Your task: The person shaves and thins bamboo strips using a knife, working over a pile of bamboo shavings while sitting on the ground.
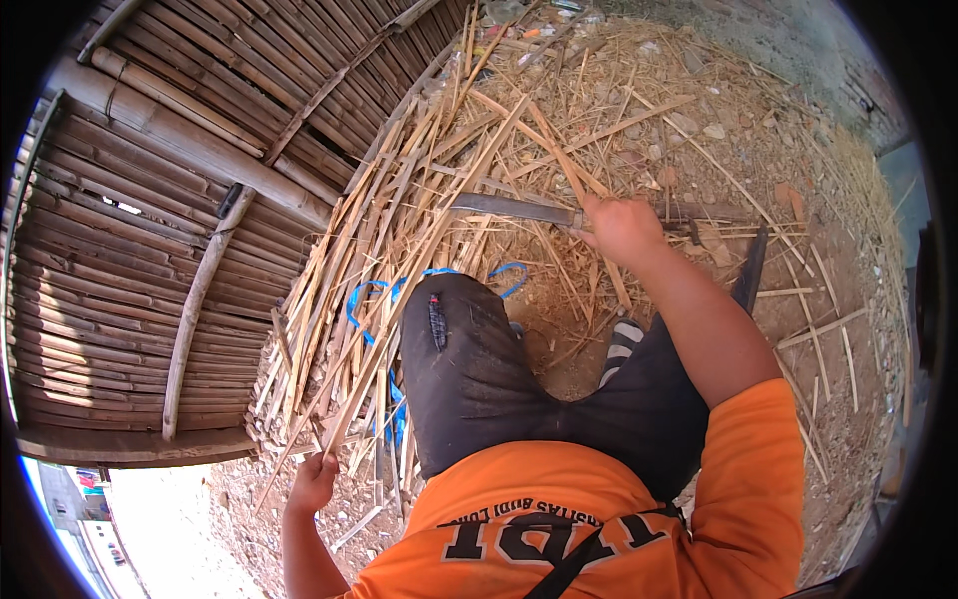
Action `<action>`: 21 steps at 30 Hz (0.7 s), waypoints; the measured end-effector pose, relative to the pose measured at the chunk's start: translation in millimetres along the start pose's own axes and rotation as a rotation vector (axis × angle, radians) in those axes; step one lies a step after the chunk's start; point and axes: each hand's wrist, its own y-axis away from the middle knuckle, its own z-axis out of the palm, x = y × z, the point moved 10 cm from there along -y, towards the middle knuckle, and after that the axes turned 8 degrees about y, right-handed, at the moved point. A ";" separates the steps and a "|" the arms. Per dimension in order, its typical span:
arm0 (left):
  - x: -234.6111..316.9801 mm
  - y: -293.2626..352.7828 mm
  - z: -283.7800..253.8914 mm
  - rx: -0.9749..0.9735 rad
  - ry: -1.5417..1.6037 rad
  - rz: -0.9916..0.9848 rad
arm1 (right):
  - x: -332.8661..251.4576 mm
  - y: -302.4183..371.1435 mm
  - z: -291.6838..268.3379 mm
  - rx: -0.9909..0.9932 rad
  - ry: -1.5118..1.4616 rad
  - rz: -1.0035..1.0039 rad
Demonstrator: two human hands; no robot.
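Observation:
At the lower left, my left hand (314,481) is closed around the near end of a long split bamboo strip (489,160). That strip slants up and away past my left knee. My right hand (621,228) grips the handle of a long knife, beyond my knees. The knife's flat blade (514,208) points left and meets the strip's line; whether they touch I cannot tell. Many loose bamboo strips (334,270) lie heaped along my left side. My right fingers partly hide the knife's handle.
A bamboo slat structure (150,270) with round poles rises on the left. Blue strap (364,309) loops among the strips by my left knee. Shavings and splinters (639,120) cover the dirt ahead. A dark flat length (750,265) lies beside my right leg. A wall (798,40) stands far right.

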 end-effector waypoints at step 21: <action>101.9 19.4 -18.3 0.100 -0.151 0.152 | -10.0 22.6 -19.6 -0.123 -0.372 0.192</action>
